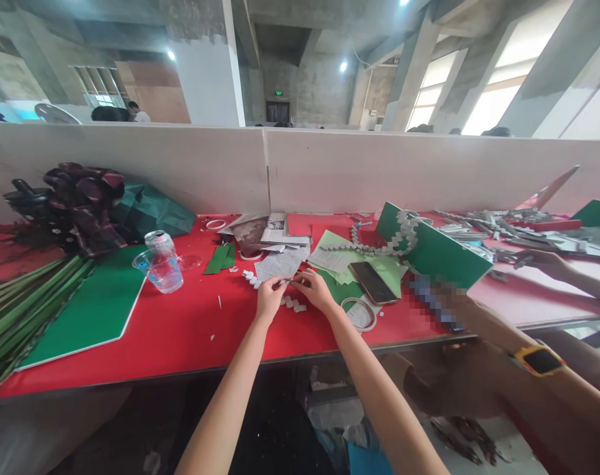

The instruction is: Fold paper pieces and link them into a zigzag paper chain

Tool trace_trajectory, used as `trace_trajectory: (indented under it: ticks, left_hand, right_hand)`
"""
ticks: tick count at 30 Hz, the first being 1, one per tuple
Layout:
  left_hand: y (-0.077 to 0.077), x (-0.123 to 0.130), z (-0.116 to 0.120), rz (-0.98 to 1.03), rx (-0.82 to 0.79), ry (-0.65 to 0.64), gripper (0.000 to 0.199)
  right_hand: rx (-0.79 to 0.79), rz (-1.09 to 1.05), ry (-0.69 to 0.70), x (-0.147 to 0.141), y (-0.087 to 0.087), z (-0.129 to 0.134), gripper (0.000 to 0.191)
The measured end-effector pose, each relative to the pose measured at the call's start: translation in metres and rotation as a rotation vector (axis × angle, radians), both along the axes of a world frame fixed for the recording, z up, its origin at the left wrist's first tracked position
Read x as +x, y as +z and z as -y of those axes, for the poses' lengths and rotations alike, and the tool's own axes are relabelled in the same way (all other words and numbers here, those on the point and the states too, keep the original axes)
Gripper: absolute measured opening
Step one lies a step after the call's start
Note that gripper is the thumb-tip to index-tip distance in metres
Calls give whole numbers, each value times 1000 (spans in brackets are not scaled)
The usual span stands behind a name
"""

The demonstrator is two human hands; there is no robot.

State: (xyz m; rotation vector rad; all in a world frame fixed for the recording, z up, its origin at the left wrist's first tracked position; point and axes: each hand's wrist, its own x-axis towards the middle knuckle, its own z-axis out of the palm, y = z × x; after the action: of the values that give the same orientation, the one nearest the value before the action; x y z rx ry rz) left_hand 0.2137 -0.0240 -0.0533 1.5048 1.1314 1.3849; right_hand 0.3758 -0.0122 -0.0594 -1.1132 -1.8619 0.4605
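My left hand (pixel 270 298) and my right hand (pixel 316 289) are close together over the red table (pixel 181 336), fingertips nearly meeting. Both are closed in a pinch around a small piece between them, too small to make out. Pale folded zigzag paper strips lie beside them: one strip (pixel 250 279) left of my left hand, another (pixel 294 304) just below and between the hands. Behind the hands is a sheet of printed paper (pixel 280 262). A dark phone (pixel 372 282) rests on green paper to the right, with a white tape roll (pixel 359 314) in front of it.
A can in a clear plastic cup (pixel 164 260), a green board (pixel 90 310) and long green leaves (pixel 43 316) are at the left. At the right stands a folded green board (pixel 443 254). Another person's arm with a yellow watch (pixel 540 359) reaches in, and a further hand (pixel 542 262) is behind it.
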Motion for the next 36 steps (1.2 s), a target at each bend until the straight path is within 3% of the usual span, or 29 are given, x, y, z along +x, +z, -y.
trace_trajectory:
  ticks: [7, 21, 36]
  left_hand:
    - [-9, -1, -5, 62, -66, -9, 17]
    - [1, -1, -1, 81, 14, 64, 16]
    - [-4, 0, -3, 114, -39, 42, 22]
  right_hand:
    - [-11, -18, 27, 0, 0, 0, 13]
    - [-158, -145, 124, -5, 8, 7, 28]
    - [-120, -101, 19, -4, 8, 5, 26]
